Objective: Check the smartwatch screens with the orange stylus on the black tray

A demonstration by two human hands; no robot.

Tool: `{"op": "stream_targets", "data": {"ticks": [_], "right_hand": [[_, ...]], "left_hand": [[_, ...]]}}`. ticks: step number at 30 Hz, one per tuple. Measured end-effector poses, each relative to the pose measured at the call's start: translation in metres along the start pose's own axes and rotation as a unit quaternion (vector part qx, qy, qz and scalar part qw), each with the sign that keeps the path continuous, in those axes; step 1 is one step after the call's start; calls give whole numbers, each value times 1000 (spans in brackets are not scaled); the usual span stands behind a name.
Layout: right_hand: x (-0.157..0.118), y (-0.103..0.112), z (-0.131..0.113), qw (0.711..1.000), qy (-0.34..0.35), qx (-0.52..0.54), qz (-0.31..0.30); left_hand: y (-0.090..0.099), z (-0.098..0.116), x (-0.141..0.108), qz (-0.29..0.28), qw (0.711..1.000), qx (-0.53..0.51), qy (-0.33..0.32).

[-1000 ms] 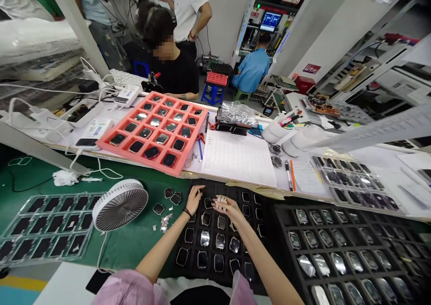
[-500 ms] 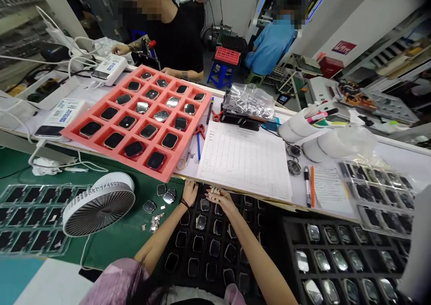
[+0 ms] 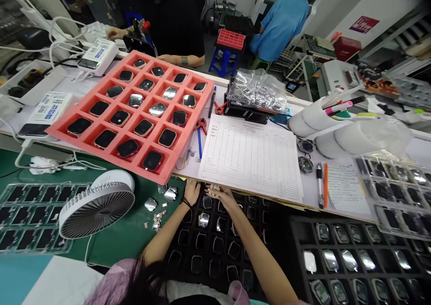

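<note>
My left hand [image 3: 192, 191] reaches to the front edge of the raised shelf, its fingertips partly hidden under that edge. I cannot make out whether it holds anything. Beside it, my right hand [image 3: 225, 196] is closed, palm turned partly up, with a few small pale pieces [image 3: 214, 187] at its fingers. Both hands are above the far end of a black compartment tray [image 3: 208, 233] of watch bodies with dark or mirror-like faces. Left of my left wrist, loose watch bodies [image 3: 171, 193] and small metal bits [image 3: 157, 220] lie on the green mat [image 3: 111, 246].
A pink foam tray [image 3: 161, 172] of watches overhangs the shelf. A ruled sheet [image 3: 251, 157], pens and paper rolls [image 3: 306, 121] are right of it. A white fan [image 3: 101, 208] stands at left. Another black tray [image 3: 303, 278] lies at right. Two people sit beyond.
The head view has shifted slightly, so the shelf items appear a little larger and displaced. Both hands stay close together at the shelf edge, with little visible movement.
</note>
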State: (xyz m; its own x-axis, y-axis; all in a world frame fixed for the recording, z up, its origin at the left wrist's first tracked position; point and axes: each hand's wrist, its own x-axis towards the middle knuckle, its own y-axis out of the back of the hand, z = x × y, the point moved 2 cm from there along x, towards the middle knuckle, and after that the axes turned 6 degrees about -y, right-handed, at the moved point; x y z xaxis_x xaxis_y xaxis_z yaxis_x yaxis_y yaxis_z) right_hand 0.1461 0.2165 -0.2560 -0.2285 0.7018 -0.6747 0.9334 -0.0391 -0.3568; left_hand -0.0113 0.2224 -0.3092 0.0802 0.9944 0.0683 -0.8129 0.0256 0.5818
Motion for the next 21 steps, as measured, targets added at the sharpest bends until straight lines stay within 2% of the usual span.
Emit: {"op": "stream_targets", "data": {"ticks": [6,10,14,17,21], "right_hand": [[-1,0,0,1000,6,12,1],[-5,5,-6,1000,10,17,-10],[-10,13,-11,999,7,19,-27],[-11,20,-8,999,1,16,-28],[-15,30,0,1000,2,7,-5]], "left_hand": [[6,11,3,-41,999,0,-14],[17,36,-3,-88,994,-19,-55],[24,59,-2,-164,977,-75,-117],[21,67,6,-194,966,-107,-136],[10,71,15,-201,964,-113,-136]]}}
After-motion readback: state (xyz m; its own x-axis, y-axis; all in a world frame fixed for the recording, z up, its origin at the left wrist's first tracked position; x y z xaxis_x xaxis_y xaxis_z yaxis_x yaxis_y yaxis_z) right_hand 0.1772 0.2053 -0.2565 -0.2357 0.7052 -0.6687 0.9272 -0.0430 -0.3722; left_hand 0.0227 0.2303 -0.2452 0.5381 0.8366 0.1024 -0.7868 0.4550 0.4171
